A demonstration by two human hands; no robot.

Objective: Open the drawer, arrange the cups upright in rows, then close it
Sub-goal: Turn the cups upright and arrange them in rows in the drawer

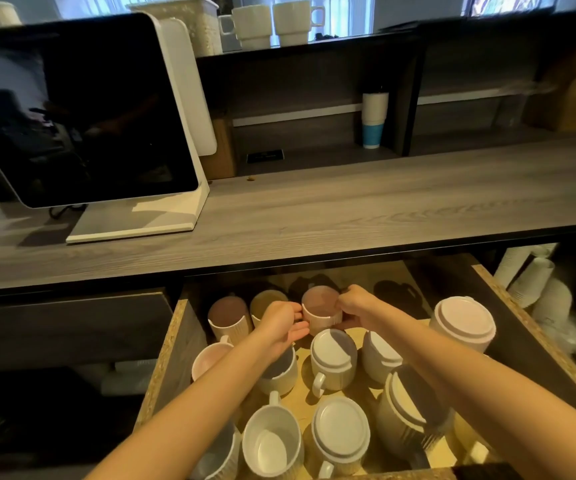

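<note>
The drawer [172,344] under the counter stands pulled out, full of ribbed mugs. At its back, an upright pink mug [320,308] is held between both hands: my left hand [281,325] pinches its left side near the handle, and my right hand [355,306] grips its right side. Two more upright mugs [229,317] stand to its left in the back row. Several mugs lie upside down, among them a white one [333,363], a pink one [463,322] at the right and a cream one [340,433] in front. An upright white mug [272,441] sits at the front.
A grey wooden counter [348,209] overhangs the drawer's back. A screen on a white stand [82,109] fills the counter's left. Stacked paper cups [373,119] stand on a shelf behind, white mugs [298,24] on top. More paper cup stacks [535,285] lie right of the drawer.
</note>
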